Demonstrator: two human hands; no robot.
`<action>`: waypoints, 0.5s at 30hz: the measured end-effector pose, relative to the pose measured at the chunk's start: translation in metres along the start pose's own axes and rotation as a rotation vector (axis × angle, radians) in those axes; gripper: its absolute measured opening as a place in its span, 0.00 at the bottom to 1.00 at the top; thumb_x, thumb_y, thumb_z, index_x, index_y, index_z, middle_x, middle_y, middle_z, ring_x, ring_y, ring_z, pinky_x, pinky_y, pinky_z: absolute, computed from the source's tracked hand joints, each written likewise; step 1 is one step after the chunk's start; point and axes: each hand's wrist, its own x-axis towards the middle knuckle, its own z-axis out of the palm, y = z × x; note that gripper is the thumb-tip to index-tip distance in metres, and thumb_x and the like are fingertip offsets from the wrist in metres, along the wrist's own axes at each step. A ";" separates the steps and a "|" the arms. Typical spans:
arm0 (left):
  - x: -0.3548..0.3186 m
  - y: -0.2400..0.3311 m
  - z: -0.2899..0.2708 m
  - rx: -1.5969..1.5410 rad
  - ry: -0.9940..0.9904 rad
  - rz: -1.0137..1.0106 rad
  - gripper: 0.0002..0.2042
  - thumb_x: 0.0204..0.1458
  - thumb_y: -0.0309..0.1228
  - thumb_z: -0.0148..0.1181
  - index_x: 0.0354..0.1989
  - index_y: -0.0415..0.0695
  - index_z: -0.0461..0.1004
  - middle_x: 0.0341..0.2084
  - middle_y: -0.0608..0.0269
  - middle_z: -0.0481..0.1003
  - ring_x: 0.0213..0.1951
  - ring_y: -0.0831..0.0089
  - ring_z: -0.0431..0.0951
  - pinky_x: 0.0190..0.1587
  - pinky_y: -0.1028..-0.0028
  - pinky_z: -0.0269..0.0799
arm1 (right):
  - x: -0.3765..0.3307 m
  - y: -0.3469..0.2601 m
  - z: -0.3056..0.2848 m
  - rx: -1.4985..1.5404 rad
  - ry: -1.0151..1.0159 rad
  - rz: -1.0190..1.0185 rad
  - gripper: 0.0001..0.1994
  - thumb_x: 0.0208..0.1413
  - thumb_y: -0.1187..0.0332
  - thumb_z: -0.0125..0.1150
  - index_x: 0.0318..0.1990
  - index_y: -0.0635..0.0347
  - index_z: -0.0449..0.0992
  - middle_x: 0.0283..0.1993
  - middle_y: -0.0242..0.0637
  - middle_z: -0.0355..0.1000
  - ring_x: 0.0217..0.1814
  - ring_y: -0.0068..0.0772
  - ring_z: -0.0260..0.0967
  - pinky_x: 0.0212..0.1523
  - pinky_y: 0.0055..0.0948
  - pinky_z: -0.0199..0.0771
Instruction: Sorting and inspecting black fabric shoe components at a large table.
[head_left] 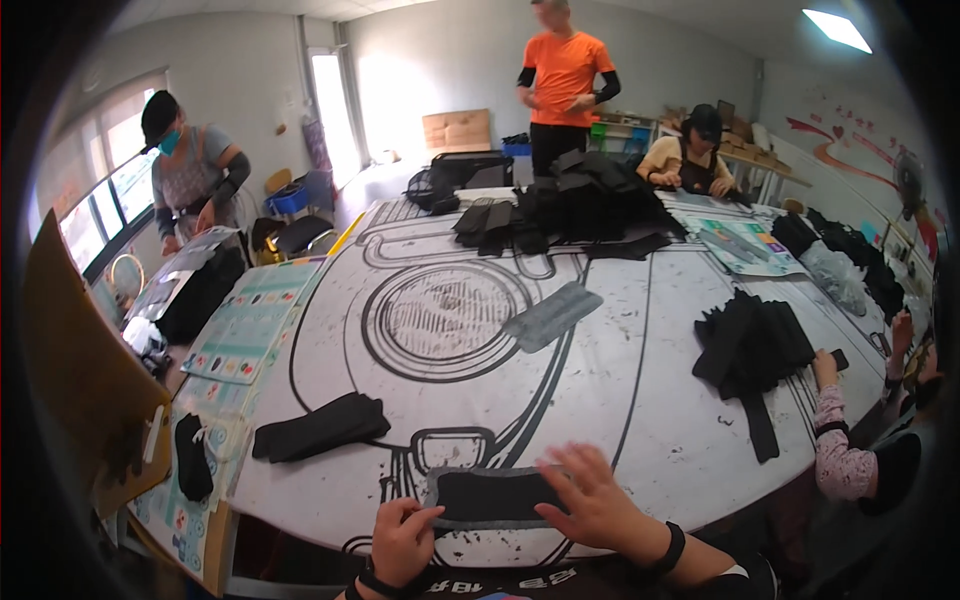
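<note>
While the left hand (403, 540) sits at the near left corner of a grey-bordered black piece (490, 497), its fingers are curled with the thumb at the border; cannot tell whether they pinch or only press. Right hand (595, 500): blurred, fingers spread and released, over the piece's right end; contact unclear. The piece lies flat near the close edge of the white, line-printed surface (650, 420), between the hands.

Left of it: a stack of black strips (325, 428). Right, farther out: a loose heap of black strips (755, 345), with a co-worker's hand (826, 370) beside it. Beyond the piece, a lone grey piece (553, 317) overlaps a printed circle.

Farther: a large black pile (590, 205). Behind it stands a person in an orange shirt (566, 75).
</note>
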 end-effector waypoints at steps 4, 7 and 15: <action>0.017 0.027 -0.010 0.032 -0.028 0.195 0.14 0.39 0.22 0.60 0.39 0.43 0.76 0.41 0.55 0.71 0.42 0.57 0.71 0.47 0.62 0.65 | 0.004 0.024 -0.045 0.077 0.630 0.135 0.53 0.45 0.51 0.64 0.66 0.68 0.31 0.69 0.55 0.25 0.72 0.50 0.23 0.66 0.52 0.33; 0.034 0.030 0.004 0.098 -0.418 0.328 0.26 0.51 0.42 0.55 0.56 0.41 0.64 0.56 0.49 0.62 0.59 0.51 0.60 0.60 0.57 0.53 | 0.026 0.003 -0.106 -0.667 0.630 -0.387 0.51 0.48 0.54 0.60 0.68 0.58 0.26 0.70 0.57 0.17 0.72 0.56 0.19 0.67 0.50 0.26; 0.035 0.007 0.041 0.267 -0.515 0.363 0.32 0.54 0.51 0.47 0.60 0.41 0.57 0.60 0.46 0.57 0.61 0.52 0.57 0.62 0.56 0.49 | 0.048 0.003 -0.098 -0.609 0.725 -0.210 0.49 0.48 0.58 0.59 0.68 0.48 0.25 0.70 0.58 0.22 0.73 0.57 0.23 0.66 0.55 0.25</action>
